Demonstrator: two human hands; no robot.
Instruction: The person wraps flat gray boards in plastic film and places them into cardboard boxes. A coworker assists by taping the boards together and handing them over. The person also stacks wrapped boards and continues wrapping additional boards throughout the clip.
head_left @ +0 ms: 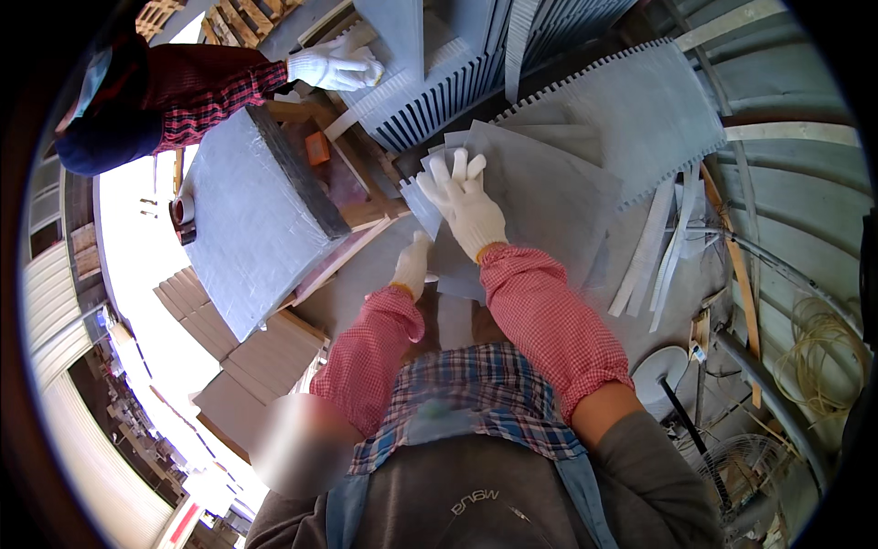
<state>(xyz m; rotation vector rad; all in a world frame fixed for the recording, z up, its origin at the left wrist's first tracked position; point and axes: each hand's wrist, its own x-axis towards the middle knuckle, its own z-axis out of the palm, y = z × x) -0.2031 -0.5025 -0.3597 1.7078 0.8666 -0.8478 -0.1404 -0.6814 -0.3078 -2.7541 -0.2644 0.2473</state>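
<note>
Right hand [466, 205], fingers splayed, over grey sheets [549, 201], left hand [411, 267] nearby, grip unclear

Factory workshop, production floor. Tells: wooden pallets [240, 23], piles of flat brown cardboard [274, 361], batches of notched plastic sheets [622, 110], film-wrapped block [238, 220] with tape roll [186, 209] at its left edge, ribbed wall [796, 215], pedestal fan [748, 457], co-worker [215, 101] in plaid sleeves. Not a home or office.
</note>
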